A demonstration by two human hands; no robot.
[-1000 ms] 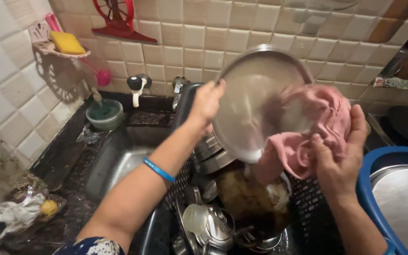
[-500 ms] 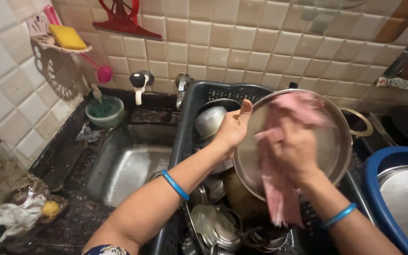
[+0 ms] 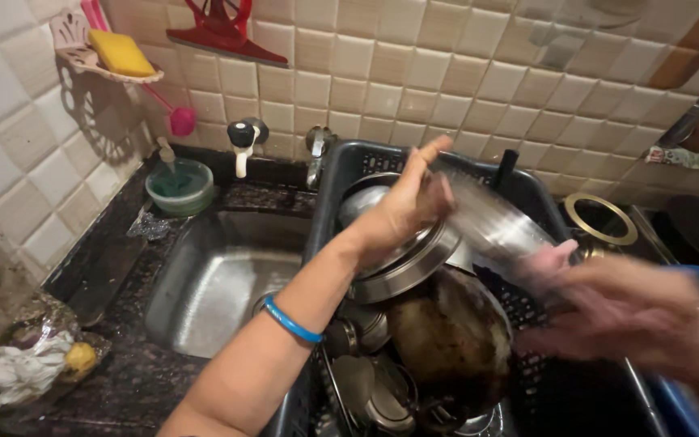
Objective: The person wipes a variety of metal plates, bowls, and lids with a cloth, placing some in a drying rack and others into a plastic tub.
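The person's left hand (image 3: 402, 206) is showing bare, with no ring visible, and the forearm behind it is wearing a thin bright blue plastic bangle (image 3: 291, 321) just near of the wrist. No sleeve is covering that forearm. The right hand (image 3: 633, 320) is appearing bare too, blurred beyond detail.

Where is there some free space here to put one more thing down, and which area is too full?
The steel sink basin looks bare, bordered by the dark counter on its left and the black dish basket on its right. The basket is crowded with pots and lids, and the left hand and blurred right hand work over it.
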